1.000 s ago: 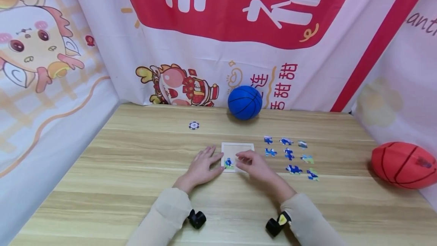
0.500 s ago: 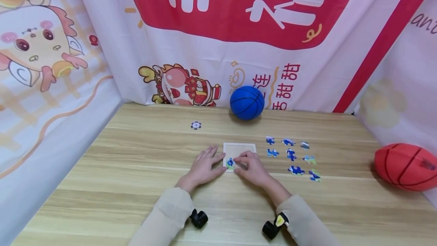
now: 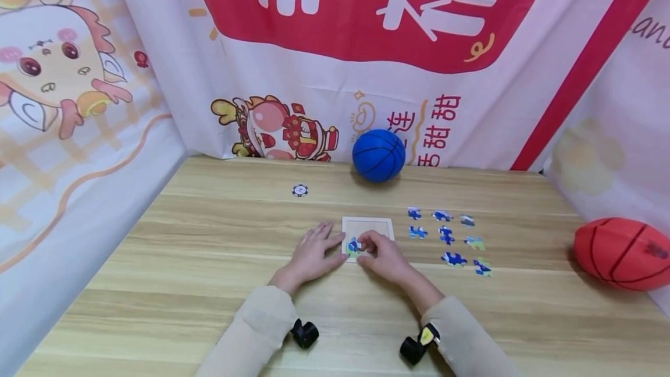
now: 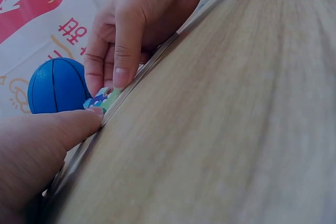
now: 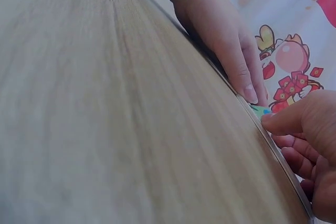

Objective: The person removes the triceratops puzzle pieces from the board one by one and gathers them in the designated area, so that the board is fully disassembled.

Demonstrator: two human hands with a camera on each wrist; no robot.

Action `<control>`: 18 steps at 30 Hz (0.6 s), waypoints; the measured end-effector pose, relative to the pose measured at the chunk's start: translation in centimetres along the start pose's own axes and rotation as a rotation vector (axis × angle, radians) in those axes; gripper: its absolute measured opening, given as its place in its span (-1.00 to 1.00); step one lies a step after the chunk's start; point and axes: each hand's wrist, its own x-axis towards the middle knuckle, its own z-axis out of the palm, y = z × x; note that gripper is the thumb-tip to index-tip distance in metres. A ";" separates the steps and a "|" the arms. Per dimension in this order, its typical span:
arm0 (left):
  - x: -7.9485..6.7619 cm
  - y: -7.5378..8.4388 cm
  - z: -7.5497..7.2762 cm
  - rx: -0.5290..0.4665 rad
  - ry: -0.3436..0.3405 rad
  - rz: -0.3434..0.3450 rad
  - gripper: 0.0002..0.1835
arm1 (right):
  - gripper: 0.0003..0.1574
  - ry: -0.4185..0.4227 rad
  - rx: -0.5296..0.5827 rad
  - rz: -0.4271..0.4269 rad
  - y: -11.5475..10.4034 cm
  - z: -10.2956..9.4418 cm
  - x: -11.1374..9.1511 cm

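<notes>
A small square puzzle tray (image 3: 367,226) with a pale rim lies mid-table. In its near-left corner sits a blue and green jigsaw piece (image 3: 353,245). My left hand (image 3: 313,253) rests flat at the tray's left edge, fingers spread, its thumb touching the corner by the piece. Over the tray, my right hand (image 3: 386,257) pinches at the jigsaw piece (image 4: 109,98) with thumb and curled index finger, as the left wrist view shows. From the right wrist, only a green and blue bit of the jigsaw piece (image 5: 259,110) shows between both hands' fingertips.
Several loose jigsaw pieces (image 3: 446,235) lie in rows right of the tray. A blue ball (image 3: 379,155) stands by the back curtain, and a red ball (image 3: 623,253) at the right edge. A poker chip (image 3: 300,191) lies toward the back left.
My right hand has moved slightly left and down to the corner piece, and its fingers have drawn in around it. The left hand has stayed at the tray's edge.
</notes>
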 end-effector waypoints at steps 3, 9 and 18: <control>0.0 0.0 -0.1 -0.003 0.000 0.003 -0.42 | -0.63 -0.008 0.011 0.022 -0.3 0.0 0.0; -0.1 0.0 0.0 -0.008 0.007 0.011 -0.42 | -0.65 -0.004 0.064 0.047 -0.3 0.0 0.0; 0.0 0.0 0.0 -0.003 0.000 0.004 -0.41 | -0.62 0.089 0.227 0.110 0.1 -1.9 0.0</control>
